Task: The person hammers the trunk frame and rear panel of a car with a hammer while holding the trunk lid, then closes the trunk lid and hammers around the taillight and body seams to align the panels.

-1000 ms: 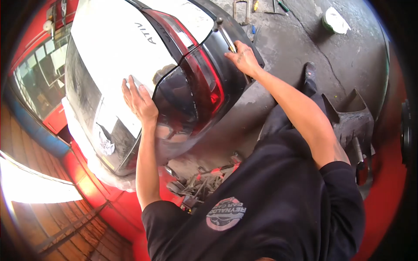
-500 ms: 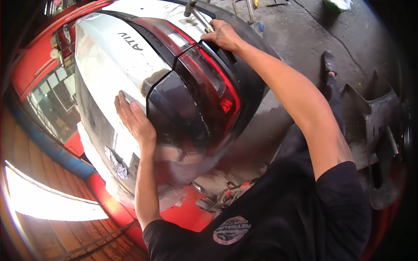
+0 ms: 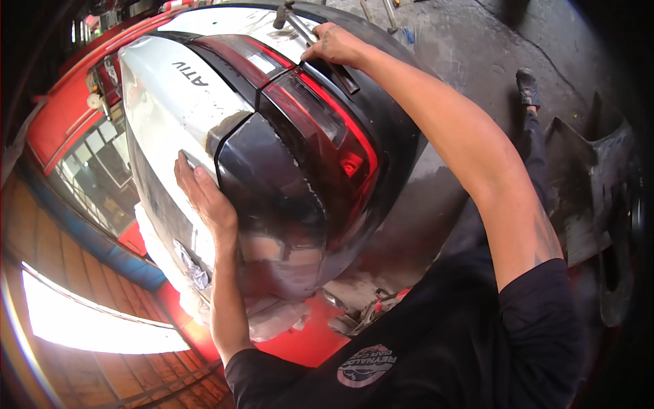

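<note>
A car's rear corner lies before me, with a white trunk lid (image 3: pixel 170 82) lettered ATIV and a red tail light (image 3: pixel 340 136). My left hand (image 3: pixel 208 204) rests flat on the lid, fingers stretched out, beside the dark body panel (image 3: pixel 269 174). At the top, my right hand (image 3: pixel 334 46) is closed around a hammer (image 3: pixel 298 26). The hammer's head points up and left over the white bodywork, and the dark end of its handle sticks out below my hand, above the black bodywork next to the tail light.
Crumpled masking material (image 3: pixel 193 269) hangs at the car's lower left. Various loose parts (image 3: pixel 371 310) lie on the floor near my body. A large dark panel (image 3: pixel 593 184) stands at the right. Tools (image 3: pixel 390 13) lie on the concrete floor at the top.
The hammer and my right hand have shifted slightly left and up in view, and more of the handle shows. My left hand stays on the lid. The camera view has turned a little.
</note>
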Available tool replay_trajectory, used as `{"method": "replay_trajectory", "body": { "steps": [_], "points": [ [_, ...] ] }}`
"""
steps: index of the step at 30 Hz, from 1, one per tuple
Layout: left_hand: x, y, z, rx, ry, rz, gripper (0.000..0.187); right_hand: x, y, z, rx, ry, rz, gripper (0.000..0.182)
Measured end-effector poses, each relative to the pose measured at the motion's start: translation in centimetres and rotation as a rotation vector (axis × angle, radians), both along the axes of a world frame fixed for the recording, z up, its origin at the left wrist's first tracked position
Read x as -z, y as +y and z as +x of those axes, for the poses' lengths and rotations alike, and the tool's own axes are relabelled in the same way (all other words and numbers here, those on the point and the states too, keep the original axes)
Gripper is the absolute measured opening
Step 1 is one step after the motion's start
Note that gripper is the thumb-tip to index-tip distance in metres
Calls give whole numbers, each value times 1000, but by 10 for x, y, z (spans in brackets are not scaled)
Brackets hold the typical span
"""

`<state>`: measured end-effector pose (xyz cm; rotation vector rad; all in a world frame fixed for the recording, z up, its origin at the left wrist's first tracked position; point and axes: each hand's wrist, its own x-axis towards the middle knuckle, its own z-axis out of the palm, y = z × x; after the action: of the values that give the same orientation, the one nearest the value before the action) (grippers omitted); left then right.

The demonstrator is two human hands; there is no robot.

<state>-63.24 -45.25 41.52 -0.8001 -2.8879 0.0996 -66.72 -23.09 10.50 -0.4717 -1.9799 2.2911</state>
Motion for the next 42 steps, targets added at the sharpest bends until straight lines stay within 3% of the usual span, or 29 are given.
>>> {"method": "replay_trajectory", "body": {
  "steps": [11,15,19,26,33,37,40,42],
  "points": [
    [0,3,1,-1,2,-20,58,-4,-2,40,81,122,-232,44],
    [0,5,2,-11,3,-27,57,-1,-7,54,132,65,-157,37],
    [-1,8,4,-22,3,-22,56,-5,-21,82,218,41,-285,35],
    [-1,10,5,-51,4,-19,55,-26,-13,84,88,72,-252,45],
    [0,15,7,-64,-1,-25,56,5,-9,48,-9,57,-173,48],
    [-1,15,6,-68,-2,-24,56,3,-3,64,-79,55,-155,48],
    [-4,20,8,-99,-5,-24,55,21,1,91,14,132,-158,48],
    [-6,25,10,-125,-1,-19,55,14,28,130,65,-27,-71,52]
  ]
}}
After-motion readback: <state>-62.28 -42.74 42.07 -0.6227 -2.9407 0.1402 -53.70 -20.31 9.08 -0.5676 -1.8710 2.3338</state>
